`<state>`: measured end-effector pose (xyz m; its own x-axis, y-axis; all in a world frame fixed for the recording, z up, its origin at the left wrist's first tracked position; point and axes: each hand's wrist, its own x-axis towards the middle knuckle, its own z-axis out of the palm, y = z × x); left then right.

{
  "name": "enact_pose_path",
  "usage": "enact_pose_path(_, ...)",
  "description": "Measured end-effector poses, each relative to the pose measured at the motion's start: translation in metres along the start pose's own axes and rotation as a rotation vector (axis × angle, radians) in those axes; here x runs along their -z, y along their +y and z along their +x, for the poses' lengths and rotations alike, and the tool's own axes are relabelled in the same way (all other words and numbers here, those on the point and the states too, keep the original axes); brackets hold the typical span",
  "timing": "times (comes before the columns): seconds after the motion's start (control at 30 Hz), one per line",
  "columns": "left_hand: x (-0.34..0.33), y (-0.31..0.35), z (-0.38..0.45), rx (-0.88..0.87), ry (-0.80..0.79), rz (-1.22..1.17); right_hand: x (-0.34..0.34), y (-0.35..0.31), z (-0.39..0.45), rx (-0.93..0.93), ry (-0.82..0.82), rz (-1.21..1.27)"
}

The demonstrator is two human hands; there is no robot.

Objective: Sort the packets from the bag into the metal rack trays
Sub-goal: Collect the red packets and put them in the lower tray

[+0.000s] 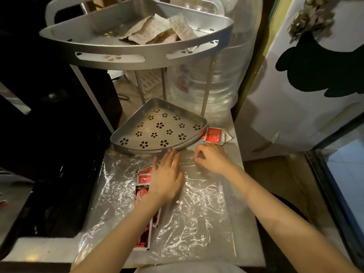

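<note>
Red packets [144,178] lie on flat clear bag [197,203], partly under left hand [167,178], fingers straight, pressing. Right hand [211,158] curled, pinching bag edge, I think. Lower tray [157,129] bare; upper tray [137,46] holds pale packets [157,30]. Bag slippery: pull could slide packets off surface [250,251]. Stray packet [213,134] beside tray may get missed.

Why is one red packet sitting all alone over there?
That red packet lies on the counter, outside the lower tray's right corner, with one end looking torn or folded. The other red packets lie by the left hand at the clear bag. The lower tray holds nothing.

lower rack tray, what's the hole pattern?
Flower-shaped cutouts across the lower tray floor; head view shows it clearly.
</note>
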<state>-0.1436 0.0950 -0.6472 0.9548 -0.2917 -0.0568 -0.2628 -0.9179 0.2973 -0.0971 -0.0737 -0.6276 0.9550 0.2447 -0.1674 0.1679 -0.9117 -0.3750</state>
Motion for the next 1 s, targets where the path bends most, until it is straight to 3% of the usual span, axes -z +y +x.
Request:
enact_pose_path(0.27, 0.039, -0.022, 0.009, -0.084, -0.151, 0.127, 0.033, -0.007, -0.004, -0.034, -0.196, 0.211)
enact_pose_path(0.47, 0.055, -0.03, 0.014, -0.078, -0.261, 0.274, 0.041, -0.014, 0.0, -0.077, -0.363, -0.067)
enact_pose_path(0.6, 0.065, -0.027, 0.019, -0.072, -0.293, 0.322, 0.044, -0.016, 0.001, -0.154, -0.453, -0.089)
enact_pose_path(0.73, 0.076, -0.028, 0.021, -0.124, -0.312, 0.31, 0.049, -0.019, -0.001, -0.11, -0.415, -0.034)
enact_pose_path(0.83, 0.079, -0.034, 0.018, -0.135, -0.342, 0.298, 0.054, -0.018, -0.002, -0.035, -0.289, -0.06)
enact_pose_path(1.0, 0.086, -0.044, 0.015, -0.09, -0.392, 0.214, 0.071, -0.022, -0.004, -0.002, -0.312, -0.025)
